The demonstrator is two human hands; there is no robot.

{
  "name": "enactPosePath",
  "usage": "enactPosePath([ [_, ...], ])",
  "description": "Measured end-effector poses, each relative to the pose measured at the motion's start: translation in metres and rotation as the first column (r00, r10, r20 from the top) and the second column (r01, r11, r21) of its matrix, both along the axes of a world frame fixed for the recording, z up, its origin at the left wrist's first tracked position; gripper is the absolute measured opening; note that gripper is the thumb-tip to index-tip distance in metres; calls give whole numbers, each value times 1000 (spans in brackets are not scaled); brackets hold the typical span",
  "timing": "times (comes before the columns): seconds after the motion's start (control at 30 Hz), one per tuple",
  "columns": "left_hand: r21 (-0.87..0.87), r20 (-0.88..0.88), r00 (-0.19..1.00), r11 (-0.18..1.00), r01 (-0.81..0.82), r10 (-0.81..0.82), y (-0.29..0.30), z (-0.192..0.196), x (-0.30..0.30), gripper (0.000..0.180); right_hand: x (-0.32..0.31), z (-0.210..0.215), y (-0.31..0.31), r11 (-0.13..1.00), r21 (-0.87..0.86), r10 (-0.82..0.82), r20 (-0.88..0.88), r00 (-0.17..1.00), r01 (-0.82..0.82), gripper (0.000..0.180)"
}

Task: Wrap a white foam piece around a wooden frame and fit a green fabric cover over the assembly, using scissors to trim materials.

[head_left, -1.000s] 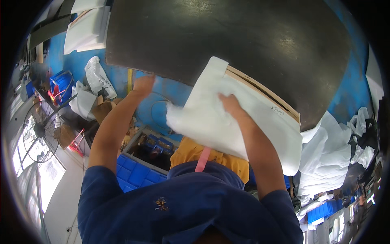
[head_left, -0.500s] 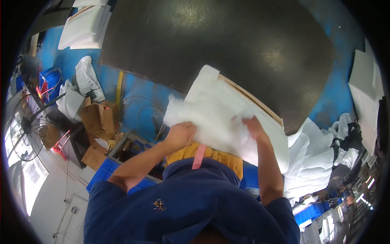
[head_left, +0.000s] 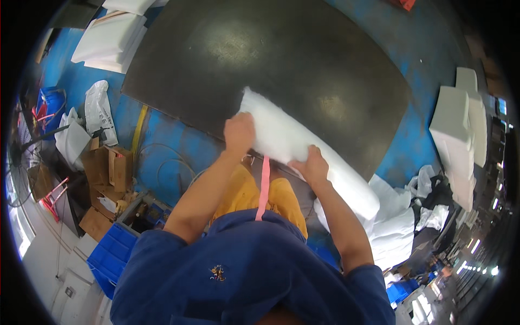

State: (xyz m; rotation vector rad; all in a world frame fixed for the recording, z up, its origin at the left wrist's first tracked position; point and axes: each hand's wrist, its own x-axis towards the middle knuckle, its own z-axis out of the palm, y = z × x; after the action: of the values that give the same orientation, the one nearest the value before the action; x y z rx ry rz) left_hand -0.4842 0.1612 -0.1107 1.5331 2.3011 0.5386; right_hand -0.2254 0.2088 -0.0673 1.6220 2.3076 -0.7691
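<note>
A long white piece covered with fluffy wadding [head_left: 287,127] lies slantwise over the near edge of the dark board [head_left: 254,59], in front of my legs. My left hand [head_left: 239,132] is closed on the wadding at its far left end; the fingertips are partly hidden. Farther right, my right hand [head_left: 313,167] grips the near edge, fingers curled and thumb on top. Lower down, the piece's right end [head_left: 365,203] passes beyond my right forearm. The wooden strip is out of sight.
White padded sheets [head_left: 395,227] lie at the right, beside stacked white foam blocks [head_left: 452,135]. At the left are open cardboard boxes [head_left: 103,173], a white plastic bag [head_left: 100,114] and a blue crate [head_left: 111,254]. More white slabs [head_left: 108,40] stand at the far left.
The white piece has been tipped and moved forward onto the board, hiding its wooden strip and flat face. My left hand went forward to its end; my right hand shifted left onto its near edge.
</note>
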Motion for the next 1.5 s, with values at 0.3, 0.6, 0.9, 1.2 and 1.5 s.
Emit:
enactPosePath([
  [0.3,-39,724,562,837,-546,401,0,-90,-9,14,5,-7,-22,992,-80,-94,-8,996,93,76],
  [0.6,88,576,753,892,-444,318,5,-56,-39,18,120,-17,-17,338,-463,-818,-575,12,819,13],
  [0.9,137,322,887,943,302,-330,-4,32,66,14,161,-13,-121,237,-553,-955,-284,87,798,29],
  [1.2,37,580,501,635,772,-643,-122,72,290,16,178,10,-223,222,-893,-962,-266,-62,392,68],
  [1.5,94,-84,177,169,981,-981,-55,68,389,55,325,7,-410,-209,-665,-455,-583,-673,717,30],
])
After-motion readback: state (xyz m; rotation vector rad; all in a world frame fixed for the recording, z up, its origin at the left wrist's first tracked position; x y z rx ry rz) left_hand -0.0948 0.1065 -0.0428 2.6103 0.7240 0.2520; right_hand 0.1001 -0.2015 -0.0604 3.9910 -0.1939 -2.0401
